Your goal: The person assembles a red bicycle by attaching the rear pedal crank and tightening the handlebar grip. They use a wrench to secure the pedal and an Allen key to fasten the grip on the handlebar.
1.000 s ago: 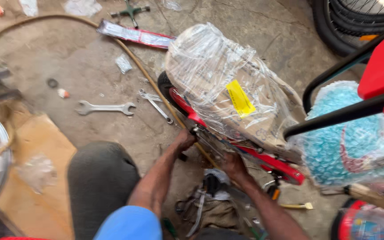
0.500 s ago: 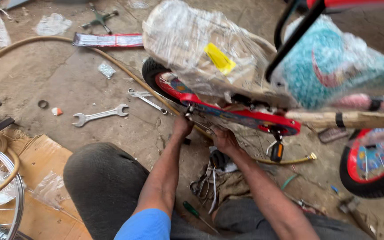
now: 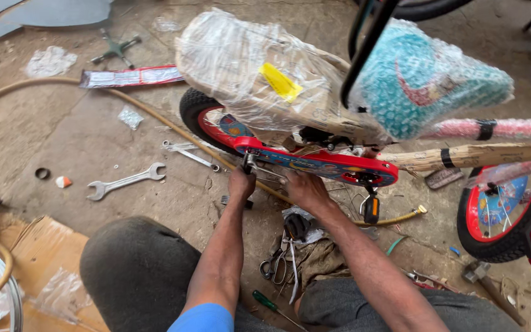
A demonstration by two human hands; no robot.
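A small red children's bicycle (image 3: 314, 163) stands in front of me, its rear part wrapped in clear plastic and its teal saddle (image 3: 428, 80) in bubble wrap. My left hand (image 3: 241, 183) is closed at the rear axle by the back end of the red chain guard, touching the axle; what it grips is hidden. My right hand (image 3: 305, 187) rests just below the chain guard, fingers curled against the frame near the spokes. The black rear tyre (image 3: 195, 110) shows behind my left hand.
An open-ended spanner (image 3: 124, 182) and another wrench (image 3: 188, 154) lie on the concrete floor to the left. A tan hose (image 3: 124, 98) curves across the floor. Pliers and scissors (image 3: 281, 264) lie on a cloth between my knees. Cardboard (image 3: 38, 252) sits at lower left. A screwdriver (image 3: 268, 304) is by my leg.
The view has shifted so the bicycle sits further right and higher. Both hands stay at the rear axle under the chain guard, with the right hand moved slightly along the frame.
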